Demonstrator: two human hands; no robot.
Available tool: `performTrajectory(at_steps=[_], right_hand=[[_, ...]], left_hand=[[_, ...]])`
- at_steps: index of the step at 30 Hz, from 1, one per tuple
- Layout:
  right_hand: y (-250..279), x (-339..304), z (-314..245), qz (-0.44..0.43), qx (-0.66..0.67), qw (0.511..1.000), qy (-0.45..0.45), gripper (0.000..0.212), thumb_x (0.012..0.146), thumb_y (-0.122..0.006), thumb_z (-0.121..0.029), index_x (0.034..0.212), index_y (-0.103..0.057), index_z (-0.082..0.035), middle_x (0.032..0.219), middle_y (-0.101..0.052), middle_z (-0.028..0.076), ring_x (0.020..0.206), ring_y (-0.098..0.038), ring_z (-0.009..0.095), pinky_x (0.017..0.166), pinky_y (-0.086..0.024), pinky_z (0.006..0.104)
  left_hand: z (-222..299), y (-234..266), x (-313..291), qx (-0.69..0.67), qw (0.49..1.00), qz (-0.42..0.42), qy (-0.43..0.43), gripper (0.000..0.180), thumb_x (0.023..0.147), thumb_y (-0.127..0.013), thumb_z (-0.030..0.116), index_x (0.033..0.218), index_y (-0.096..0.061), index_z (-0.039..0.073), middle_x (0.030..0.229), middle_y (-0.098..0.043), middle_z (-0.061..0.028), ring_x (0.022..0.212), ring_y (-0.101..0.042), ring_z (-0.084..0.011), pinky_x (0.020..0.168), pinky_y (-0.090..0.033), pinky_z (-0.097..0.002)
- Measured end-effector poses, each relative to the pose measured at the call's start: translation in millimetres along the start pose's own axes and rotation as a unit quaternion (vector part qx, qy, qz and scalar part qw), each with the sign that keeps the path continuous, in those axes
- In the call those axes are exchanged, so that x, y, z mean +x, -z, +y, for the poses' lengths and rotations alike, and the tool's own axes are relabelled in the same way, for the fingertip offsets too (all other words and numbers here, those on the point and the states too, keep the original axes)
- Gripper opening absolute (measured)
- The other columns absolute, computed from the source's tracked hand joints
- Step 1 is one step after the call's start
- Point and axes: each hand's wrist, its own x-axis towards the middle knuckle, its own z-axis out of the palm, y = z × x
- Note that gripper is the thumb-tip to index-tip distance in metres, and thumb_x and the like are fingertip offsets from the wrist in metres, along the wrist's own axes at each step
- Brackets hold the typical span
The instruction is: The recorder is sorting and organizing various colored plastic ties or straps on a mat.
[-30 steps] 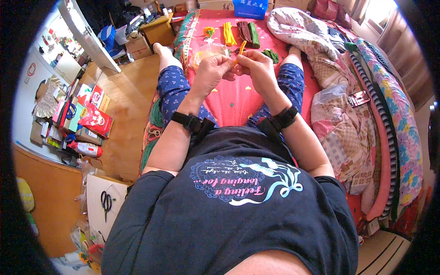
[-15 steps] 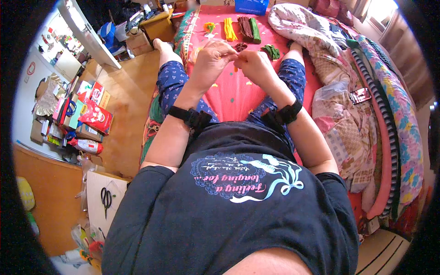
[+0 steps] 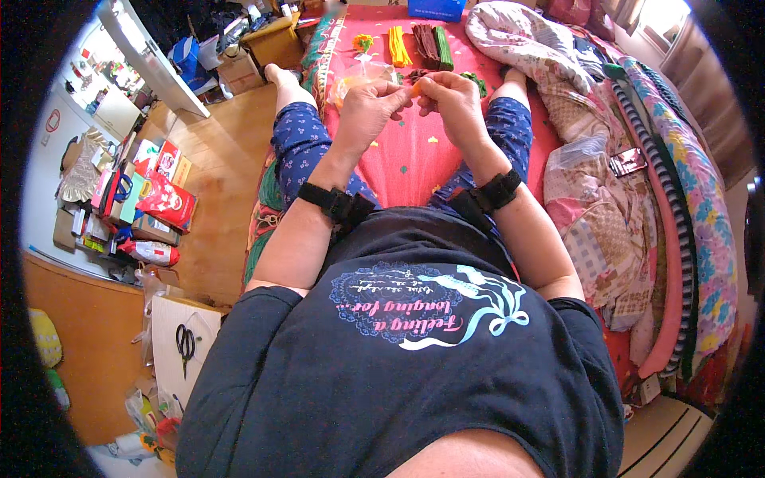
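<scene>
My left hand (image 3: 370, 111) and my right hand (image 3: 451, 103) meet above the bed, fingertips pinched together on a small orange pipe cleaner (image 3: 415, 91). Most of the piece is hidden by the fingers. Just beyond them lie a dark red coiled piece (image 3: 417, 76) and a green coiled piece (image 3: 478, 82), the latter partly behind my right hand. Farther off are straight bundles of pipe cleaners: yellow (image 3: 399, 48), brown (image 3: 425, 46) and green (image 3: 444, 49). A small orange-and-yellow flower shape (image 3: 363, 43) lies left of them.
A pink-red sheet (image 3: 402, 147) covers the bed between my legs. Clear plastic (image 3: 351, 81) lies beside my left hand. At right are a rumpled quilt (image 3: 598, 207) and a phone (image 3: 628, 162). Black scissors (image 3: 185, 350) rest on a pale surface at lower left. A blue bin (image 3: 437, 9) stands at the far end.
Both hands have turned and shifted slightly, with the right fingers rising. The orange piece now shows between the fingertips, and my right hand covers more of the green coiled piece.
</scene>
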Motion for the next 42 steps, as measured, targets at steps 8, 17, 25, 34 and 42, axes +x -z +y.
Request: performTrajectory(at_steps=[8, 17, 25, 34, 42], right_hand=[[4, 2, -1, -0.007, 0.005, 1.0, -0.002, 0.015, 0.079, -0.06, -0.011, 0.081, -0.06, 0.003, 0.067, -0.06, 0.007, 0.054, -0.055, 0.011, 0.045, -0.045, 0.0225], [11, 7, -10, -0.055, -0.144, 0.988, -0.031, 0.015, 0.077, -0.06, -0.013, 0.075, -0.061, 0.003, 0.063, -0.06, 0.008, 0.048, -0.055, 0.012, 0.044, -0.047, 0.0237], [9, 7, -1, -0.098, -0.078, 0.991, -0.042, 0.016, 0.08, -0.059, -0.013, 0.081, -0.06, 0.004, 0.072, -0.062, 0.011, 0.057, -0.06, 0.015, 0.049, -0.051, 0.0257], [2, 0, -1, -0.044, -0.015, 0.999, -0.021, 0.016, 0.078, -0.06, -0.011, 0.088, -0.059, 0.002, 0.075, -0.061, 0.008, 0.06, -0.059, 0.016, 0.049, -0.05, 0.0251], [-9, -6, 7, -0.034, 0.01, 0.996, -0.079, 0.014, 0.078, -0.061, -0.013, 0.08, -0.058, 0.001, 0.069, -0.059, 0.006, 0.054, -0.056, 0.013, 0.045, -0.048, 0.0243]], left_hand=[[-18, 5, 2, -0.109, 0.986, -0.066, 0.103, 0.019, 0.081, -0.062, 0.022, 0.083, -0.066, 0.004, 0.072, -0.062, -0.0015, 0.062, -0.054, -0.0067, 0.056, -0.043, -0.0208], [-26, 21, 12, 0.163, 0.985, 0.013, -0.045, 0.011, 0.08, -0.061, 0.014, 0.082, -0.066, 0.005, 0.07, -0.062, -0.0021, 0.063, -0.056, -0.007, 0.057, -0.046, -0.022], [-10, 2, 11, 0.034, 0.997, -0.022, -0.07, 0.009, 0.081, -0.062, 0.009, 0.088, -0.061, 0.004, 0.073, -0.061, -0.0004, 0.062, -0.054, -0.0053, 0.055, -0.045, -0.0181], [-11, 7, 11, -0.022, 1.0, 0.002, -0.01, 0.012, 0.082, -0.06, 0.011, 0.089, -0.063, 0.001, 0.075, -0.063, -0.0041, 0.064, -0.058, -0.009, 0.06, -0.049, -0.0213], [-19, 11, 13, -0.188, 0.98, 0.005, 0.065, 0.012, 0.084, -0.056, 0.009, 0.092, -0.059, 0.001, 0.083, -0.063, -0.0079, 0.073, -0.062, -0.0157, 0.068, -0.052, -0.026]])
